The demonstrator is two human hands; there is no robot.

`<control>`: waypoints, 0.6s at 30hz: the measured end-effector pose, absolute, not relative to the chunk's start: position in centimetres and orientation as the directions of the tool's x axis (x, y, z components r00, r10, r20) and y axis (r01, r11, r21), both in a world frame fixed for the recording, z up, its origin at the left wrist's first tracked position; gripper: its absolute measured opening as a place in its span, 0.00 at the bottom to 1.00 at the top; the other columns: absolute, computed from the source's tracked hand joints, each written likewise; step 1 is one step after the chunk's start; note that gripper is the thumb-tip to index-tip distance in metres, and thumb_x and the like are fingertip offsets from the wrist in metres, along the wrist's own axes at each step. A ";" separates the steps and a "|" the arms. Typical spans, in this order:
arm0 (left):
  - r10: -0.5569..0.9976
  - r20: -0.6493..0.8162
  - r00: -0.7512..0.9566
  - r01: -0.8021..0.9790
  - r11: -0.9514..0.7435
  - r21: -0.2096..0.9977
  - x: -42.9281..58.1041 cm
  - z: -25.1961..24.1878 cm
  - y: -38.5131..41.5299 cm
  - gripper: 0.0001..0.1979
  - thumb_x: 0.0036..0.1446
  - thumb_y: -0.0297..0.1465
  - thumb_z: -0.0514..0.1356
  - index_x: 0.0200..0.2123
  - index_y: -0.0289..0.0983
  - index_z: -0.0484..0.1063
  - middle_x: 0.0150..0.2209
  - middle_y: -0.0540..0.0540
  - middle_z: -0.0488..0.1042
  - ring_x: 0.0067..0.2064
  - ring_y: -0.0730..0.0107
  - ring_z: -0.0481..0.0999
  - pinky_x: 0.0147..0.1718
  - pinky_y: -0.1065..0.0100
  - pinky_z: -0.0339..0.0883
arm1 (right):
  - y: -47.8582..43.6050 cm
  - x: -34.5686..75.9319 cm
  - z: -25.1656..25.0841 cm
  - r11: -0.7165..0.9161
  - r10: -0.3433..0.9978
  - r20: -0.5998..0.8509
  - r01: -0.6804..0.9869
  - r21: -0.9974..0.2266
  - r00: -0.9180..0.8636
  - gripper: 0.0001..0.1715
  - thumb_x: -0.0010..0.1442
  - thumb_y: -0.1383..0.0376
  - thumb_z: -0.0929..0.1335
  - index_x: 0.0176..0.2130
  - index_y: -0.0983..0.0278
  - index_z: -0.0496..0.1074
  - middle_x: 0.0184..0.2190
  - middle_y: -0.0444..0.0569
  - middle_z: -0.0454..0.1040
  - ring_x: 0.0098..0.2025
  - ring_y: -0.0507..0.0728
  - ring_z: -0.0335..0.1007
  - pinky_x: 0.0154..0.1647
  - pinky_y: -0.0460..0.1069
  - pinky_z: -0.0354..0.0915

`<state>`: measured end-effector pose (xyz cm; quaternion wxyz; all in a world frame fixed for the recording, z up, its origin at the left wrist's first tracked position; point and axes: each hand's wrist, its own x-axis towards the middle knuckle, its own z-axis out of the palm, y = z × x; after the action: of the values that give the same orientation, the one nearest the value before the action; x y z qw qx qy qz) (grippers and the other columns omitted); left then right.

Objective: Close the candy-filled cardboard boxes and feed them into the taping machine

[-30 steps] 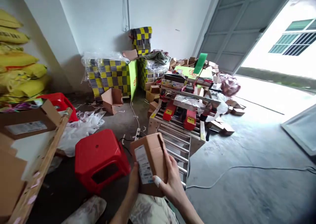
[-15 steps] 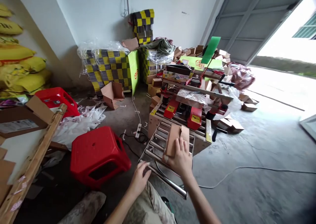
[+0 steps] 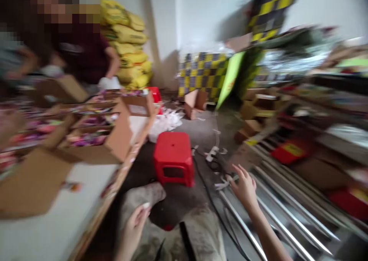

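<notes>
My right hand (image 3: 244,184) hovers by the left end of the roller conveyor (image 3: 293,215), fingers spread and holding nothing. Over my lap at lower left is my left hand (image 3: 135,222), its fingers half curled and smeared by motion. A small white spot (image 3: 146,205) shows at its fingertips; I cannot make out what it is. On the rollers to the right, a blurred brown box (image 3: 324,169) lies between the red machine guards (image 3: 289,151).
A red stool (image 3: 172,153) stands ahead. On the left, a white table with a wooden edge (image 3: 140,142) bears open cartons (image 3: 116,138) of colourful packets; two people are behind it, one in a dark shirt (image 3: 86,53). Cables and a power strip (image 3: 212,153) lie on the floor.
The view has swung left, bringing the table and people in. My right hand has come off the cardboard box, and my left hand has left the conveyor's end.
</notes>
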<state>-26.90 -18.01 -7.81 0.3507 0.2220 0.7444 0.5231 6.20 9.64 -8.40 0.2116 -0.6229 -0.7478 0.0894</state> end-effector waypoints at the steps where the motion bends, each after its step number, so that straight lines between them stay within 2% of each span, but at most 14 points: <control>1: 0.699 -0.260 -0.666 -0.013 0.338 0.941 -27.6 -6.7 -18.2 0.24 0.44 0.52 0.61 0.35 0.39 0.75 0.39 0.38 0.78 0.42 0.51 0.77 0.43 0.55 0.73 | 7.6 3.0 -9.9 0.288 0.958 0.151 0.822 -0.492 -0.245 0.26 0.56 0.55 0.61 0.52 0.61 0.65 0.55 0.55 0.63 0.55 0.66 0.60 0.53 0.65 0.56; 3: 0.679 -0.133 -0.722 0.097 0.289 0.952 -29.7 -4.7 -18.2 0.21 0.49 0.48 0.60 0.38 0.37 0.73 0.43 0.38 0.76 0.45 0.55 0.76 0.46 0.58 0.70 | 4.2 -3.4 -11.6 0.386 0.876 0.056 0.626 -0.678 -0.479 0.24 0.56 0.55 0.60 0.49 0.62 0.68 0.50 0.55 0.69 0.50 0.64 0.66 0.50 0.60 0.62; 5: 0.577 0.053 -0.815 0.223 0.228 0.948 -32.4 -3.0 -18.4 0.20 0.52 0.44 0.59 0.43 0.37 0.71 0.47 0.39 0.73 0.49 0.58 0.73 0.50 0.61 0.67 | 1.8 -9.3 -10.8 0.407 0.742 0.012 0.435 -0.803 -0.670 0.22 0.57 0.58 0.61 0.47 0.62 0.70 0.46 0.53 0.72 0.48 0.61 0.68 0.48 0.56 0.65; 7: 0.388 0.212 -0.897 0.301 0.185 0.935 -35.4 -1.7 -19.0 0.21 0.53 0.42 0.58 0.47 0.37 0.67 0.50 0.39 0.69 0.52 0.60 0.70 0.52 0.62 0.65 | 0.5 -14.9 -8.1 0.409 0.627 0.030 0.297 -0.863 -0.778 0.20 0.57 0.60 0.61 0.48 0.62 0.70 0.45 0.52 0.72 0.48 0.59 0.68 0.49 0.54 0.65; 9: 0.210 0.265 -0.941 0.305 0.185 0.934 -38.7 -1.3 -19.8 0.22 0.53 0.42 0.59 0.48 0.37 0.65 0.51 0.39 0.68 0.53 0.60 0.68 0.52 0.62 0.63 | 0.0 -20.2 -4.4 0.429 0.576 0.104 0.191 -0.883 -0.811 0.19 0.57 0.62 0.62 0.48 0.61 0.69 0.46 0.52 0.72 0.50 0.59 0.67 0.51 0.54 0.63; 12: 0.068 0.230 -0.971 0.239 0.195 0.951 -44.0 -2.0 -20.5 0.22 0.52 0.43 0.59 0.46 0.37 0.66 0.47 0.41 0.69 0.50 0.62 0.69 0.51 0.61 0.62 | -0.2 -28.5 0.7 0.492 0.582 0.284 0.052 -0.869 -0.762 0.23 0.57 0.64 0.64 0.53 0.61 0.65 0.51 0.54 0.67 0.54 0.59 0.62 0.56 0.56 0.59; 14: 0.023 0.160 -0.987 0.162 0.154 0.975 -47.5 -2.9 -20.1 0.22 0.52 0.44 0.59 0.46 0.37 0.65 0.46 0.42 0.70 0.47 0.65 0.71 0.49 0.62 0.64 | -0.3 -33.7 3.0 0.544 0.598 0.379 0.010 -0.839 -0.706 0.30 0.54 0.64 0.68 0.55 0.62 0.62 0.57 0.56 0.58 0.60 0.62 0.53 0.59 0.58 0.55; 15: 0.010 0.094 -0.996 0.095 0.138 0.986 -49.2 -3.4 -19.7 0.21 0.52 0.44 0.58 0.46 0.38 0.65 0.46 0.43 0.69 0.46 0.66 0.71 0.48 0.62 0.65 | -0.3 -35.9 3.8 0.562 0.602 0.408 0.002 -0.827 -0.686 0.29 0.52 0.64 0.69 0.54 0.61 0.64 0.60 0.56 0.53 0.62 0.63 0.49 0.60 0.59 0.53; 16: 0.010 0.012 -1.000 0.013 0.134 0.991 -50.9 -3.8 -19.1 0.21 0.54 0.44 0.56 0.46 0.38 0.65 0.46 0.43 0.70 0.45 0.67 0.72 0.46 0.62 0.66 | -0.3 -37.7 4.3 0.571 0.607 0.424 -0.003 -0.821 -0.672 0.26 0.50 0.65 0.70 0.50 0.61 0.67 0.62 0.55 0.49 0.63 0.64 0.46 0.60 0.60 0.53; 18: 0.023 -0.144 -0.989 -0.139 0.164 0.977 -54.1 -4.2 -17.9 0.19 0.59 0.44 0.50 0.45 0.37 0.66 0.43 0.42 0.71 0.42 0.66 0.74 0.43 0.60 0.68 | -0.2 -40.1 4.5 0.563 0.621 0.435 -0.015 -0.826 -0.651 0.12 0.50 0.69 0.69 0.38 0.62 0.70 0.64 0.51 0.45 0.63 0.63 0.48 0.58 0.58 0.55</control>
<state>-54.12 -17.94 -4.16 0.0626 -0.0381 0.7602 0.6455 -40.07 -0.22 4.48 0.3723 -0.1891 -0.8019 0.4273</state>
